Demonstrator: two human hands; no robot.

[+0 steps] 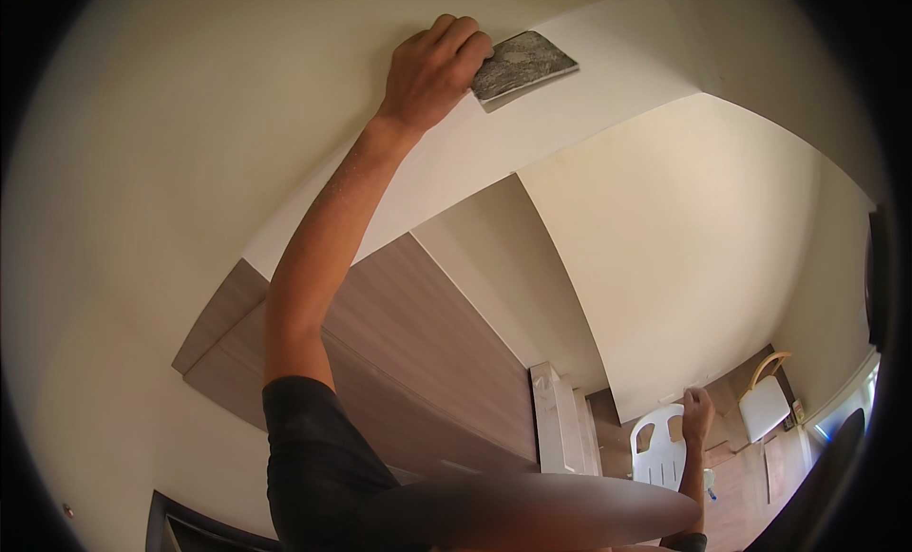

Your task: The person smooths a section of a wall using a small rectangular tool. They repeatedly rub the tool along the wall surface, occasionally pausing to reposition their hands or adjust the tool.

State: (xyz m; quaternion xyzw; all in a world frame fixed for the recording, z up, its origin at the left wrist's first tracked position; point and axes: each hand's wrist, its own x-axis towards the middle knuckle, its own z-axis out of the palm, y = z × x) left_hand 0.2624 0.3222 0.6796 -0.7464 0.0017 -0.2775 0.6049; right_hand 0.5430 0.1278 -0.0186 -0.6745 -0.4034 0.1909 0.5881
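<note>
My left hand (433, 72) is raised high, its fingers curled round the left end of a flat rectangular plate (527, 63). The plate is dark grey, mottled with whitish smears, and has a thin pale edge; I cannot tell its exact kind. It lies close to the white band (627, 53) where the cream surface changes plane. Much lower and to the right, my right hand (698, 414) is closed beside the top of a white plastic chair (660, 447). Whatever its fingers hold, if anything, is hidden.
A wood-grain cabinet (427, 333) runs below the white band on the left. A dark-framed opening (190, 528) shows at the lower left. Down on the right stand a white-seated chair with a curved wooden back (765, 405) and a pale stepped ledge (560, 414).
</note>
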